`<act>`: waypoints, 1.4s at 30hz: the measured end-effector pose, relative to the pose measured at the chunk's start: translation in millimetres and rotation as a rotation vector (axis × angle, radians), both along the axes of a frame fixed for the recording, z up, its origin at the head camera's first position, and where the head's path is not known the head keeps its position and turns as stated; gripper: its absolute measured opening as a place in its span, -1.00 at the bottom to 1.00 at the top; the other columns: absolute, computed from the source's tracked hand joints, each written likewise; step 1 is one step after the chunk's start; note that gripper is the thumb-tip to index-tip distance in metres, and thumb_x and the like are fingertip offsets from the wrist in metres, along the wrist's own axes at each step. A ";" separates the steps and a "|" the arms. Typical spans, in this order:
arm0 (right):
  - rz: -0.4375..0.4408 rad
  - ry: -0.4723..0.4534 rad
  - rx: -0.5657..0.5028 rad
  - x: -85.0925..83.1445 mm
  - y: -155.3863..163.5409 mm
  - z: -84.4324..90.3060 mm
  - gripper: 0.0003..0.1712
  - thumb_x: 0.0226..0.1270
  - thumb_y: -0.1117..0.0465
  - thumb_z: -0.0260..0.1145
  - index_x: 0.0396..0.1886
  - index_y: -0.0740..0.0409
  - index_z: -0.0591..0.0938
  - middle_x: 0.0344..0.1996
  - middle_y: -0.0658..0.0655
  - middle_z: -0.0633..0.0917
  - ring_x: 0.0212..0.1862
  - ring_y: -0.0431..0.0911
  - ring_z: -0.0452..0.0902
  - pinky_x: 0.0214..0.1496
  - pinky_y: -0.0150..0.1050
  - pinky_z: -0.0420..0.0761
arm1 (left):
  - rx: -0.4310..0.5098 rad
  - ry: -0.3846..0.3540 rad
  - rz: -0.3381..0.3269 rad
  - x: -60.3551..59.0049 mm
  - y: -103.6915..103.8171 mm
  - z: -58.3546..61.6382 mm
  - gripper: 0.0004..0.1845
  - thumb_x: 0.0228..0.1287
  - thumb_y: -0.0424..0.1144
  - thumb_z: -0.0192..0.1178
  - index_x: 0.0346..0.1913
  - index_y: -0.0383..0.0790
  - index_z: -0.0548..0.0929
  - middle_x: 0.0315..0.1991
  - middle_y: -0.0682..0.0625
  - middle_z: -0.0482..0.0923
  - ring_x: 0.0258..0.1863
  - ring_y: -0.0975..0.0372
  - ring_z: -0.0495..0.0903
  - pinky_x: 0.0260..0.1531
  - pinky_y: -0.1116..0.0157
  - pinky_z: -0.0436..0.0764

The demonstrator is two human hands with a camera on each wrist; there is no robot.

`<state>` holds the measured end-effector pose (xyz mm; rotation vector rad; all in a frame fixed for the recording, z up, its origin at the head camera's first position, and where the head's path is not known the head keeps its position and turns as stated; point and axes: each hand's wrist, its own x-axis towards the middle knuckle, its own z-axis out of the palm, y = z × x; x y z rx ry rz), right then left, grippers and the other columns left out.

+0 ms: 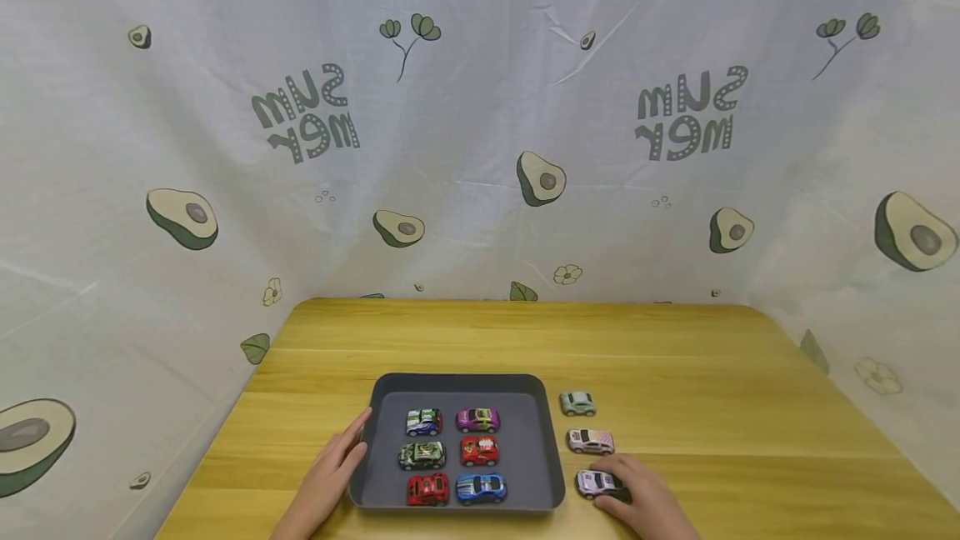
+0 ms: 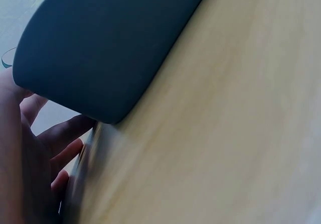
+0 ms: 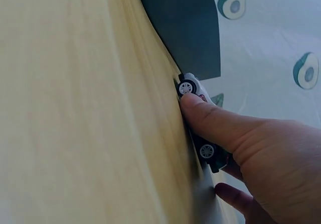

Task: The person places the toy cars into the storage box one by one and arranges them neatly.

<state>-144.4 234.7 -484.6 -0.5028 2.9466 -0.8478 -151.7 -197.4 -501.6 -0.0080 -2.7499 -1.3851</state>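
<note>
Hands at the tray of toy cars

The right hand (image 1: 641, 497) pinched a white toy car (image 1: 597, 482) on the table (image 1: 675, 357); the left hand (image 1: 333, 469) rested, fingers straight, against the grey tray (image 1: 551, 440).

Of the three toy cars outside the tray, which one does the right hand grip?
The nearest white car, last in the row beside the tray; the right hand pinches it. The pink-white car and green car stand untouched.

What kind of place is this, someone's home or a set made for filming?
Probably a staged recording corner, not a lived-in room. A wooden table is walled on three sides by an avocado-print cloth, and toy cars sit in neat rows in a dark tray, with both hands working beside it.
</note>
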 end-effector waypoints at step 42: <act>0.042 0.482 -0.046 -6.6 -49.1 26.5 -0.63 -0.18 0.09 0.46 -0.28 0.06 0.66 -0.31 -0.07 0.63 -0.25 -0.16 0.51 -0.20 -0.24 0.52 | 0.000 0.007 -0.012 0.7 0.7 3.0 -0.51 0.35 0.02 -0.08 0.33 0.13 0.26 0.24 -0.15 0.36 0.22 -0.02 0.36 0.15 -0.13 0.28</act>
